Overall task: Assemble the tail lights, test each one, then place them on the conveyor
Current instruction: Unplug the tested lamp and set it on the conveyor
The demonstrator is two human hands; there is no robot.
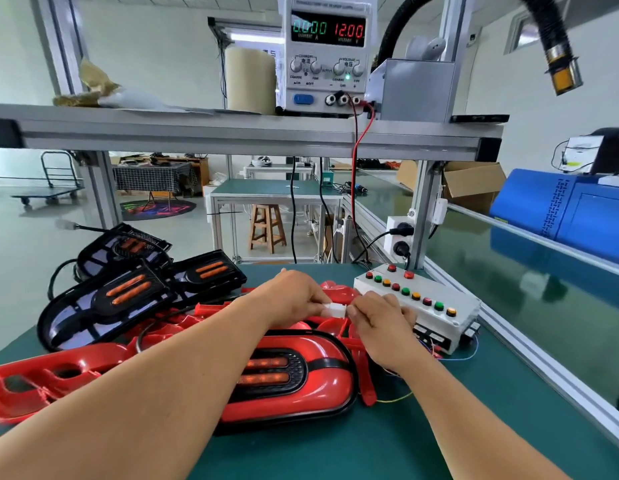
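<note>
An assembled tail light [301, 379] with a red lens and black centre lies on the green bench in front of me. Above it, my left hand [294, 297] and my right hand [379, 322] each pinch one end of a small white connector [335, 310], held between them. The white test box [419, 303] with its row of coloured buttons sits just right of my hands. Black tail light housings [128, 296] with orange strips are stacked at the left. Loose red lens covers [52, 375] lie at the near left and behind my hands.
A power supply [327, 53] on the upper shelf reads 0.00 and 12.00, with red and black leads running down. The green conveyor [509, 289] runs along the right behind an aluminium rail. A blue machine [574, 209] stands beyond it. Thin wires trail from the test box.
</note>
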